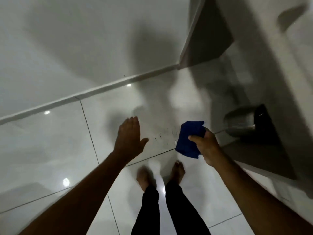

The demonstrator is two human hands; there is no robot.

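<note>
My right hand (205,146) grips a folded blue cloth (189,139), thumb across its front, held in the air to the right of centre. My left hand (129,136) is stretched out flat with straight fingers, palm down, holding nothing, above the glossy white tiled floor (59,150). Between the two hands a few thin dark strands or marks (165,134) lie on the floor tile.
My bare feet (160,175) and dark trouser legs stand on the tiles below the hands. A white wall with a skirting board (84,94) runs across the left. A grey door edge (206,36) and a round metal fitting (240,121) on a dark plate sit at the right.
</note>
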